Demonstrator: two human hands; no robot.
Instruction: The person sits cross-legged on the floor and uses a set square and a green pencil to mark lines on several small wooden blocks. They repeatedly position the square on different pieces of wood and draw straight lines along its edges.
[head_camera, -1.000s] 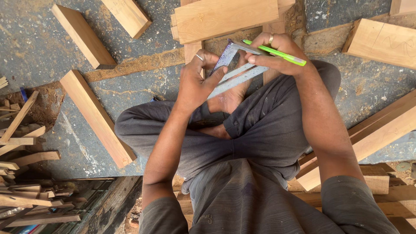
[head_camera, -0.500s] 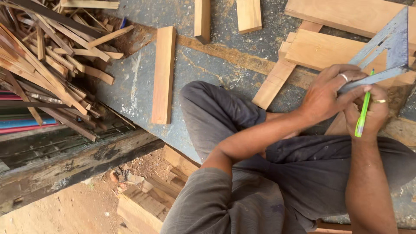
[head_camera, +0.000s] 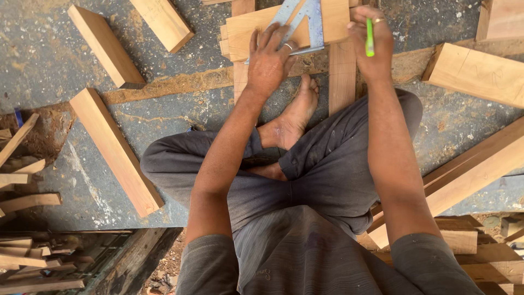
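Note:
I sit cross-legged on the ground, one bare foot stretched forward. My left hand presses a metal try square flat against a light wooden board that rests across two narrow wooden strips in front of me. A ring shows on that hand. My right hand grips a green pencil upright at the board's right end, beside the square's blade. The board's far part runs out of the frame at the top.
Thick wooden blocks lie to the left and at the top. Another block and long planks are on the right. Thin offcuts pile up at the far left. Sawdust covers the grey floor.
Both hands have moved from my lap out to the board; the square now lies flat on the wood. The camera swung left, then back to the board.

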